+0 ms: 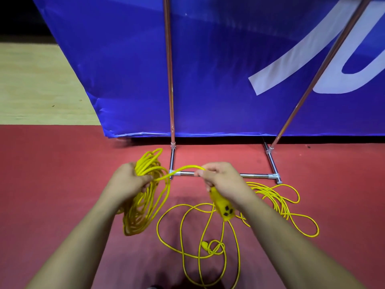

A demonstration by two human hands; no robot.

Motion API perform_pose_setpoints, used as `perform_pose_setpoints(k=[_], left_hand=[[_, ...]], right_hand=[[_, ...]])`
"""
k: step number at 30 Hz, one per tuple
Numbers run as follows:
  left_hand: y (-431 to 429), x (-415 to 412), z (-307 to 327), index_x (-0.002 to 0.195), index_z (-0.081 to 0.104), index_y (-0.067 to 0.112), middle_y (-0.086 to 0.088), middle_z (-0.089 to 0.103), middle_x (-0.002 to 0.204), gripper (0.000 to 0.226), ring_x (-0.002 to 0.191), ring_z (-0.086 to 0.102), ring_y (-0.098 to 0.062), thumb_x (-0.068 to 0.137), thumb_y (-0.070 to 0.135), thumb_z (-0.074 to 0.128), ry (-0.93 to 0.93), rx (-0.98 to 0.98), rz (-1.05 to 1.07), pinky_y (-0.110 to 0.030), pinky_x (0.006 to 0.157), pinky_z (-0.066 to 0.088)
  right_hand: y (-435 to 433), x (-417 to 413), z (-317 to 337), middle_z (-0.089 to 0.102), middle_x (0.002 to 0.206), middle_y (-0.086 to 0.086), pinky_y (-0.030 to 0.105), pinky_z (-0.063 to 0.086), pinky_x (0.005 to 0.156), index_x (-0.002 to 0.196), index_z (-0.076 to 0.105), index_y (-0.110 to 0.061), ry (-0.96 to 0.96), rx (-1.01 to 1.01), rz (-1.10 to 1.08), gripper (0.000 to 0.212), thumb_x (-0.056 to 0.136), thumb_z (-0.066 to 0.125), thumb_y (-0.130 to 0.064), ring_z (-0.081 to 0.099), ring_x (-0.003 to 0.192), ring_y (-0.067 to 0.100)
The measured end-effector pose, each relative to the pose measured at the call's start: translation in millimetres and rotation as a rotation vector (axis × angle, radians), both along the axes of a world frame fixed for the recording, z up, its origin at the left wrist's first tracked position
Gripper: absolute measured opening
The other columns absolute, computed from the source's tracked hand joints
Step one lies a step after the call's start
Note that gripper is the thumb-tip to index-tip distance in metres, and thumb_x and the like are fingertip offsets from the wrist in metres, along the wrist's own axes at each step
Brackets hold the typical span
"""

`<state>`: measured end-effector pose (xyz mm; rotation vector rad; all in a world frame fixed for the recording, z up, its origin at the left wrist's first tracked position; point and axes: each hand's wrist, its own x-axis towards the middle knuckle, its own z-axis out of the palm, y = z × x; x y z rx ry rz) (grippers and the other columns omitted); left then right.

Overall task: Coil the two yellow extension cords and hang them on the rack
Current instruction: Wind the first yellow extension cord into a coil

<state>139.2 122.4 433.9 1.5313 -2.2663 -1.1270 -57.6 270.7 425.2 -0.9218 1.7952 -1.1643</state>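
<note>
My left hand point(129, 181) grips a coiled yellow extension cord point(143, 205); its loops hang below my fist and stick up behind it. A short run of this cord arcs across to my right hand point(220, 178), which pinches it near its end. The yellow socket block point(224, 208) hangs just under that hand. A second yellow cord point(273, 199) lies loose on the red floor, spread from below my hands out to the right, its plug point(205, 245) near the centre. The chrome rack point(256, 175) stands directly behind my hands.
The rack's two upright poles point(169, 80) rise in front of a large blue banner point(208, 69). Its base bars sit on the red floor point(62, 174). A pale wooden floor strip point(37, 84) lies at the far left.
</note>
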Motion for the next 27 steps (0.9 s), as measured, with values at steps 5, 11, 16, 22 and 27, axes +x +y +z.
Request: perform_pose_setpoints(k=[5,11,16,22,27], left_hand=[[4.0,-2.3,10.9,0.067,0.058,0.004,-0.009,0.06,0.052,0.02,0.033,0.047,-0.01,0.083,0.007,0.069,0.214,0.112,0.062,-0.018,0.035,0.035],[20.0,-15.4,18.3,0.073,0.059,0.008,-0.001,0.061,0.051,0.014,0.046,0.053,-0.013,0.078,0.006,0.072,0.138,0.133,-0.277,-0.021,0.046,0.042],[27.0,-16.3,15.9,0.082,0.065,0.012,0.001,0.064,0.064,0.012,0.057,0.055,-0.01,0.076,0.013,0.076,0.074,0.197,-0.589,-0.025,0.057,0.045],[36.1,-22.2,13.8,0.079,0.065,0.018,0.012,0.058,0.064,0.013,0.057,0.05,-0.003,0.075,0.009,0.073,0.067,0.174,-0.748,-0.021,0.057,0.043],[34.6,-21.9,4.6,0.078,0.064,0.021,0.005,0.048,0.116,0.013,0.109,0.05,-0.003,0.066,0.026,0.066,0.165,-0.014,-0.765,-0.02,0.091,0.04]], right_hand=[[13.0,-40.0,-35.5,0.056,0.058,0.004,0.025,0.027,0.047,0.077,0.07,-0.007,0.113,0.202,-0.363,0.023,0.094,0.06,-0.019,0.038,0.045,0.011],[8.2,-53.7,-36.6,0.066,0.068,0.006,0.045,0.059,0.069,0.074,0.069,-0.018,0.124,0.105,-0.45,0.019,0.086,0.062,-0.007,0.066,0.067,0.03],[0.8,-45.4,-16.6,0.064,0.075,0.015,0.034,0.051,0.06,0.086,0.07,-0.009,-0.079,0.035,-0.311,0.033,0.086,0.042,0.009,0.064,0.064,0.025],[-1.9,-20.4,2.0,0.073,0.089,0.016,0.036,0.048,0.076,0.094,0.067,-0.013,-0.047,-0.018,0.086,0.022,0.086,0.053,0.002,0.066,0.077,0.02],[0.5,-10.8,12.0,0.07,0.093,0.023,0.045,0.044,0.058,0.102,0.064,-0.023,0.11,0.0,0.296,0.025,0.08,0.054,-0.029,0.053,0.069,0.022]])
